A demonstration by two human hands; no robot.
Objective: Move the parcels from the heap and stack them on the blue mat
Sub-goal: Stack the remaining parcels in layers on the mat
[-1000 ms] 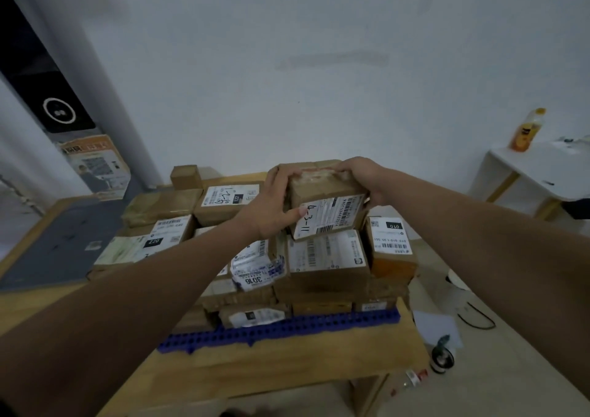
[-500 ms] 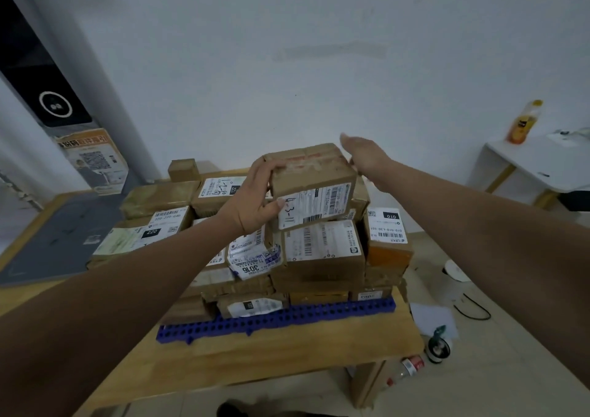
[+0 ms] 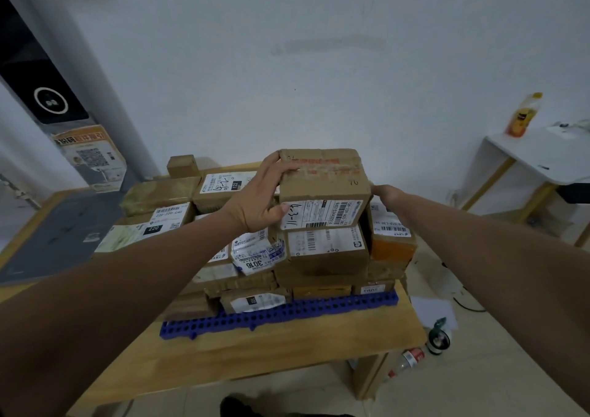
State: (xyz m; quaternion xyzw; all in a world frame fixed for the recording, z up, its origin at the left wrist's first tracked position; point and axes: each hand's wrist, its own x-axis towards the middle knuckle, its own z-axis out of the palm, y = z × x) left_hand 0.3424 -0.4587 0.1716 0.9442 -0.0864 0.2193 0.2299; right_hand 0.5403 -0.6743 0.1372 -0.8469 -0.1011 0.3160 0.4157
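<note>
Dim indoor light on a plain white wall [image 3: 319,49], faintly smudged across the middle. At right, a white side table [image 3: 536,157] on yellow legs, an orange bottle [image 3: 523,114] upright on top. At left, a dark panel [image 3: 51,100] with a white ring, a QR-code poster [image 3: 92,157] below, a grey mat [image 3: 57,234] nearby. In front, a light wooden table [image 3: 255,352]; beside it on the pale tiled floor [image 3: 479,384], a tape roll [image 3: 439,336], a lying bottle [image 3: 405,360], a paper sheet [image 3: 434,311].

2 bare forearms, unsleeved to the frame's edge, end in the left hand [image 3: 255,205] and right hand [image 3: 384,193].
</note>
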